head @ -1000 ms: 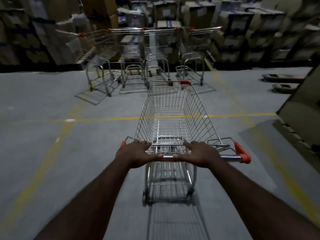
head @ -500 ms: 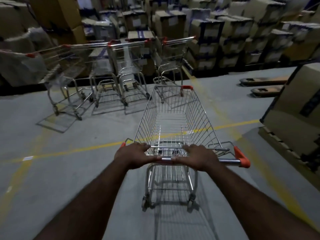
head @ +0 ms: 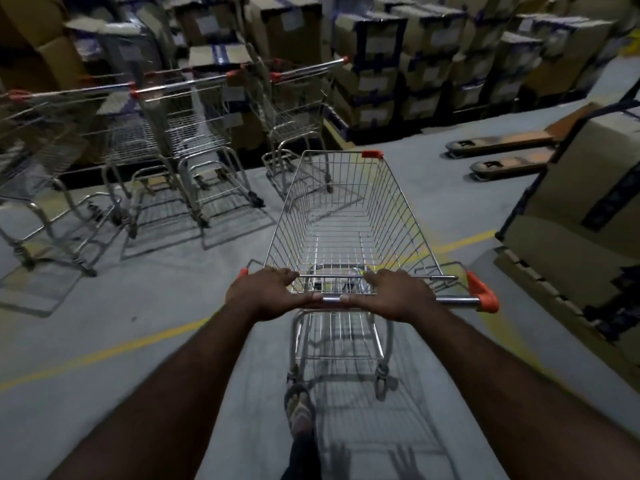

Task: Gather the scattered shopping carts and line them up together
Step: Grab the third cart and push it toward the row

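Observation:
A wire shopping cart (head: 349, 216) with orange handle ends stands right in front of me, its basket empty. My left hand (head: 266, 294) and my right hand (head: 398, 296) both grip its chrome handle bar (head: 457, 300), close together left of the bar's middle. Ahead on the left, a row of several empty carts (head: 194, 133) stands side by side, handles toward me, in front of stacked boxes. The rightmost cart of the row (head: 298, 112) is just beyond the front left corner of my cart.
Stacked cardboard boxes (head: 415, 64) wall off the back. A pallet jack's forks (head: 509, 154) lie on the floor at right. A loaded pallet of boxes (head: 581, 209) stands close on the right. Yellow floor lines (head: 104, 351) cross the grey floor. My sandalled foot (head: 299, 407) is behind the cart.
I have pushed the cart forward toward the row and across the yellow line. The row now lies nearer and to the left, and my cart points to the right end of it.

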The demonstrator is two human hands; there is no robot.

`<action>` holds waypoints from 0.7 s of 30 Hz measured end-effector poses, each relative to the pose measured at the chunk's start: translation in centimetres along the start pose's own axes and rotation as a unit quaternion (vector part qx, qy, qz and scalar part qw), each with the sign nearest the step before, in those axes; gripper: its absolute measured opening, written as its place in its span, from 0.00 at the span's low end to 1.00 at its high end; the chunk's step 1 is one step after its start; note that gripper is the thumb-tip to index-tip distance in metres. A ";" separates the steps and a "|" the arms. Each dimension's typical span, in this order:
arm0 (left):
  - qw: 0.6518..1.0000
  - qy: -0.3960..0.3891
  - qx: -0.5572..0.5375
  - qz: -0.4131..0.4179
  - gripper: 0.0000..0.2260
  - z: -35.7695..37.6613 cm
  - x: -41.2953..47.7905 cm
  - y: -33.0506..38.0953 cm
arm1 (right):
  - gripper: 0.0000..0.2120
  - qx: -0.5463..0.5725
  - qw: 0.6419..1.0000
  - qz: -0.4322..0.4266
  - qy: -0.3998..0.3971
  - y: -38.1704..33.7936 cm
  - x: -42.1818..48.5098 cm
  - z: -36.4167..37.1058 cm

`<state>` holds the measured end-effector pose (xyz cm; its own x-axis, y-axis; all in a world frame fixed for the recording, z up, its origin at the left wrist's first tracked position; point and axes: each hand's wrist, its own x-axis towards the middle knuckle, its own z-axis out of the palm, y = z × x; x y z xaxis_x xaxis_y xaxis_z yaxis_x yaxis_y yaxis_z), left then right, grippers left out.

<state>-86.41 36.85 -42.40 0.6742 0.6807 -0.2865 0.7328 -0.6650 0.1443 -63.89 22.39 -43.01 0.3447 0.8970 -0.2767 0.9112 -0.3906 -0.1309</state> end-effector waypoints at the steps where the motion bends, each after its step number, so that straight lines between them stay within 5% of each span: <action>1: 1.000 0.000 0.003 0.004 0.49 -0.7 2.2 -0.3 | 0.58 0.001 1.000 0.006 0.000 0.4 1.9 -0.7; 21: 0.997 -0.009 0.022 0.068 0.53 -13.4 44.3 -5.0 | 0.58 0.007 0.997 0.077 0.005 9.2 39.0 -13.5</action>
<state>-58.96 74.40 -43.16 0.7647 0.5780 -0.2849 0.6299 -0.7637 0.1413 -38.97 56.59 -42.18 0.4833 0.8279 -0.2847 0.8438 -0.5272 -0.1007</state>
